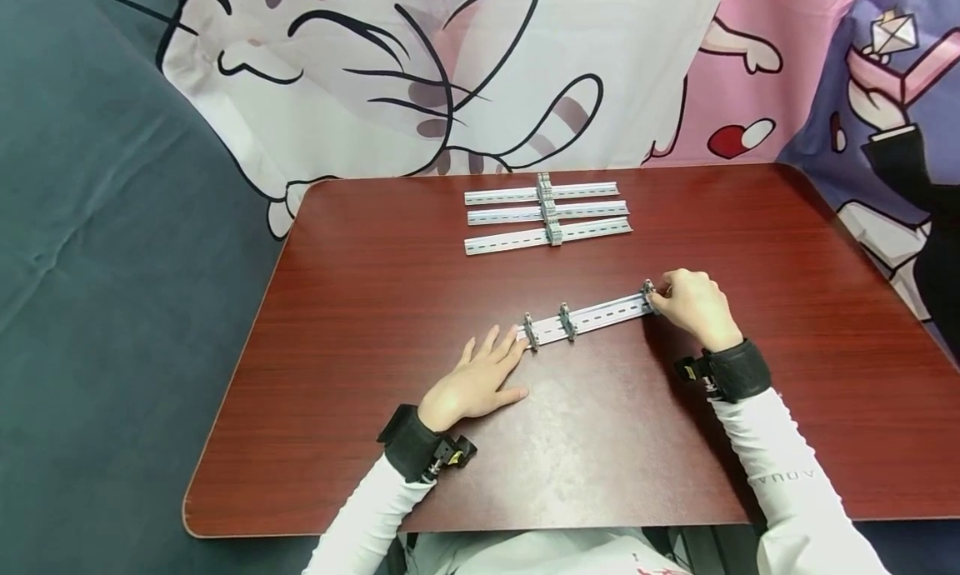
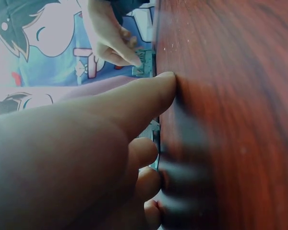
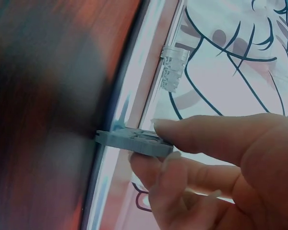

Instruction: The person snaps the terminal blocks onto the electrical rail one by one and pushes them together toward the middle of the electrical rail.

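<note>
A slotted metal mounting rail (image 1: 609,312) lies at a slant in the middle of the table, between both hands. My left hand (image 1: 474,383) lies with spread, straight fingers, its fingertips at the rail's left end. My right hand (image 1: 696,308) is at the other end, where thumb and fingers pinch a small grey clip-on block (image 3: 137,142) that sits across the rail. Two more grey blocks stand on the rail: one block (image 1: 531,332) near the left fingertips, another block (image 1: 567,322) a little to its right. In the left wrist view, the hand itself covers most of the rail.
Toward the back of the brown table (image 1: 360,283), three similar rails (image 1: 506,217) lie side by side, with a row of grey blocks (image 1: 549,211) across their middles. A printed cartoon cloth (image 1: 637,25) hangs behind the table, and dark green fabric (image 1: 112,308) is at the left.
</note>
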Available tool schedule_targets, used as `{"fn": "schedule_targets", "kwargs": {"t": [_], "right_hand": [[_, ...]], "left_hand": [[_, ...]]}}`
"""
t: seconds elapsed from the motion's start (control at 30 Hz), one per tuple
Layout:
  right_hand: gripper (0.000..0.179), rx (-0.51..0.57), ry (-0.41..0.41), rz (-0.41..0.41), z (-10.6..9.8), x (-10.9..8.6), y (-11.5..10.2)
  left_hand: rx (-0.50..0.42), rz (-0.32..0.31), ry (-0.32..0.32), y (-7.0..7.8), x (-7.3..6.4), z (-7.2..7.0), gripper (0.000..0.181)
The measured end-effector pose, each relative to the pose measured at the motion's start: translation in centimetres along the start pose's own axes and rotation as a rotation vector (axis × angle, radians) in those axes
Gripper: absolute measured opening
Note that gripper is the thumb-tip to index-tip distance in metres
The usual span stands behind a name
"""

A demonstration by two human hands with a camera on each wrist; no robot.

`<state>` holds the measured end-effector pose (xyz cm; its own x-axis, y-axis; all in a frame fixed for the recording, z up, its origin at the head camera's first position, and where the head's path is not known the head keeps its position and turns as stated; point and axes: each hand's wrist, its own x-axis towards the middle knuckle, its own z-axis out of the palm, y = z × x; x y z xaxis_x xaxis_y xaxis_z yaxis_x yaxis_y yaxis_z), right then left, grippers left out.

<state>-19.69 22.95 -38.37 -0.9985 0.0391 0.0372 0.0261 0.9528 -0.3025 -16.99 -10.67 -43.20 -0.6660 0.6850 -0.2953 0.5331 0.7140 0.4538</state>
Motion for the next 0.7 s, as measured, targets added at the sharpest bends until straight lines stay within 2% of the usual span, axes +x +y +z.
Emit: {"fn": "schedule_targets", "kwargs": {"t": [0.3,0.7], "right_hand": [[0.018,-0.002,0.075,-0.043,0.55,-0.01,0.04],[0.018,0.023,0.050,-0.050,0.78,0.22,-0.54]], "left_hand": [[-0.012,-0.005,0.002,0.05,-0.01,0.37,0.073],[-0.021,-0.005,-0.005,-0.27,0.24,0.23,0.073]]}}
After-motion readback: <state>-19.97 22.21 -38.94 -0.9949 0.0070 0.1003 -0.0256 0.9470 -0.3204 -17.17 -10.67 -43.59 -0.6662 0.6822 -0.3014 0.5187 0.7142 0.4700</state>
